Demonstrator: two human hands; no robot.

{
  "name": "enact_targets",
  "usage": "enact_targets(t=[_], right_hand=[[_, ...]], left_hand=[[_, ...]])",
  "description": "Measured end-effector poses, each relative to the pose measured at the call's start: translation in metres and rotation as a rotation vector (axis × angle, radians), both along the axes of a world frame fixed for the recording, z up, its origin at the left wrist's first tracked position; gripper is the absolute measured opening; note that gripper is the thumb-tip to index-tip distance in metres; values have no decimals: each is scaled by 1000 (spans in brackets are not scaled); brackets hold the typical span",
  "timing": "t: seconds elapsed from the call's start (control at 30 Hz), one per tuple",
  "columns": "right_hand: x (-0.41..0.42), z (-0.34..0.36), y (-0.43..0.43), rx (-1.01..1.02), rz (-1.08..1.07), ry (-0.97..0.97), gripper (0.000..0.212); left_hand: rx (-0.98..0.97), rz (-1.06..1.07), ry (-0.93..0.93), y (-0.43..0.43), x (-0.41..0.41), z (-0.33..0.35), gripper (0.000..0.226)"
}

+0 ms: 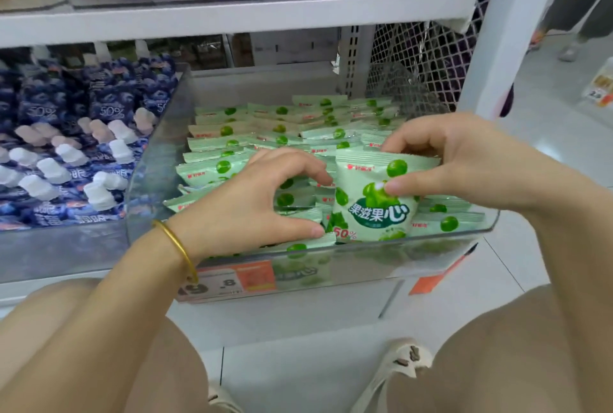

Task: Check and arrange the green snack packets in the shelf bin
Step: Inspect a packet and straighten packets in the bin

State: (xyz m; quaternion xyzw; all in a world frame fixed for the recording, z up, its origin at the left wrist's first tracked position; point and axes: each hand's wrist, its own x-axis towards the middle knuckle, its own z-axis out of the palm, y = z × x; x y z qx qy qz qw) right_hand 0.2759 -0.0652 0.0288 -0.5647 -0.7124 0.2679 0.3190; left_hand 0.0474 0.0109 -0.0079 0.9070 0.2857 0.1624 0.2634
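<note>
- The green snack packets [265, 133], pale green with round green fruit printed on them, lie in overlapping rows filling the bin.
- One upright packet [371, 210] stands at the front, face forward, "50%" printed low, its top pinched by the right hand [464, 160].
- The shelf bin [159, 160] is clear-walled and open-topped.

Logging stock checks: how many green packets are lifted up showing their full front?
1: the upright packet at the bin's front right, pinched by the right hand. The left hand grips stacked packets; others may be hidden.
</note>
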Motion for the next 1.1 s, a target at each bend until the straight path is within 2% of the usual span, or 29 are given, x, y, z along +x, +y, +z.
enact_targets(t=[0.13,0.3,0.37,0.47,0.63,0.7,0.77,0.83,0.93,1.03,1.1], right_hand=[[-5,0,3,10,17,-177,19],[-28,-12,6,0,102,-553,26],[-28,-8,3,24,98,-577,27],[-24,0,-2,25,61,-560,15],[-36,-16,1,38,97,-838,11],[-34,-15,1,13,101,-817,13],[-28,-7,-1,-53,69,-645,14],[-22,-1,-1,16,4,-494,10],[-24,-5,8,126,-29,-548,9],[-32,-18,16,90,34,-668,13],[-33,-20,19,116,59,-657,10]], left_hand=[[-9,-8,-31,0,1,1,46],[7,6,-69,-1,2,0,34],[12,16,-70,-2,3,0,23],[41,27,-66,-3,3,-1,15],[16,63,-96,-4,5,2,9],[13,90,-128,-5,4,4,7],[29,123,-140,-4,4,4,6],[44,146,-144,-3,5,4,7],[53,170,-146,-2,7,2,8],[66,191,-143,1,7,0,8],[66,205,-155,3,5,-2,10]])
